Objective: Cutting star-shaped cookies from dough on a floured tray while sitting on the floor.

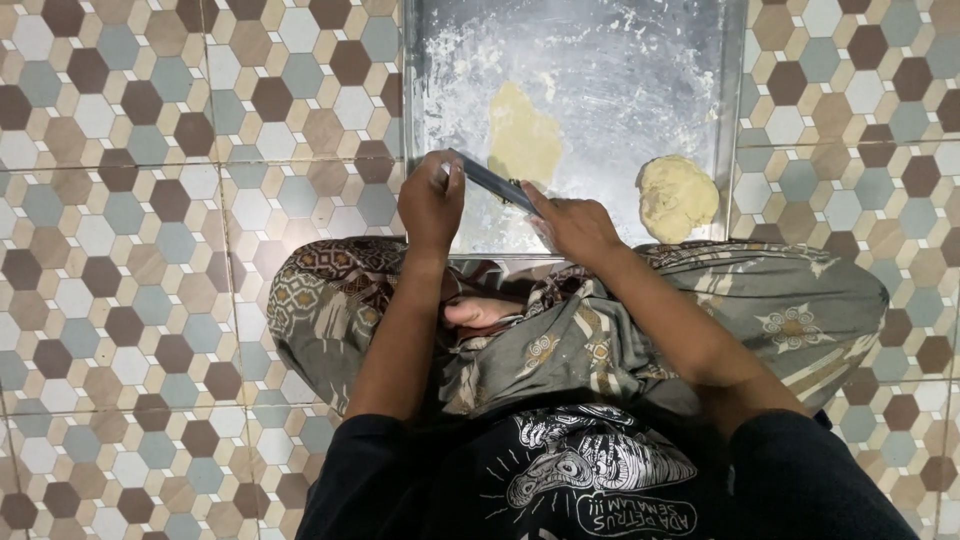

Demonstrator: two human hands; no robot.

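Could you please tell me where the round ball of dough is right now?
In the head view, the dough ball sits at the near right corner of the floured metal tray, just right of the right hand.

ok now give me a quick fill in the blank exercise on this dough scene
1. Both hands, left hand and right hand, hold one long ____.
2. The flat dough piece lies on a floured metal ____.
3. The dough ball sits at the tray's near ____ corner.
4. The floor tiles are ____ shaped.

Missing words: knife; tray; right; hexagon
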